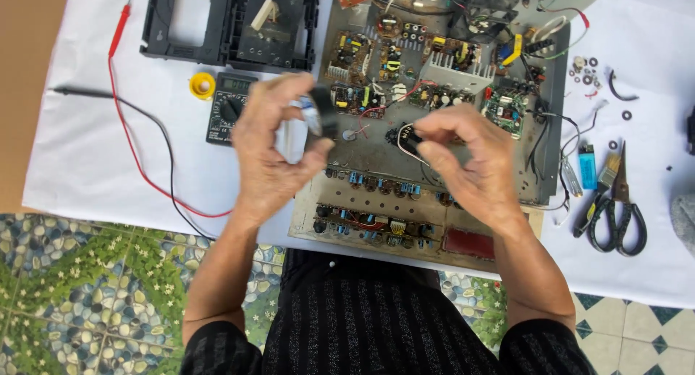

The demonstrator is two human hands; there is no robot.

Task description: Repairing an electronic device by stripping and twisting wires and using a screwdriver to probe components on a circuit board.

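1. the left hand [271, 154] is up over the table, and its fingers are closed on a roll of black tape [323, 113].
2. the tape roll sits between the thumb and fingers, just over the left edge of the big metal tray [554, 129] full of circuit boards.
3. the right hand [463, 158] is close by, with its fingertips pinched together on a small dark bit, maybe the tape end; it is too small to tell.
4. the two hands are near each other but not touching.
5. under the hands lie green and brown circuit boards [434, 64] with many little parts and wires.
6. a black meter [228, 107] lies just left of the tray, partly behind the left hand.
7. its red wire [130, 136] and black wire [156, 129] run over the white cloth [87, 150].
8. a small yellow roll [203, 85] lies beside the meter.
9. scissors [621, 212], a brush [607, 174] and a blue lighter [587, 165] lie on the right.
10. a black plastic frame [224, 24] sits at the top.
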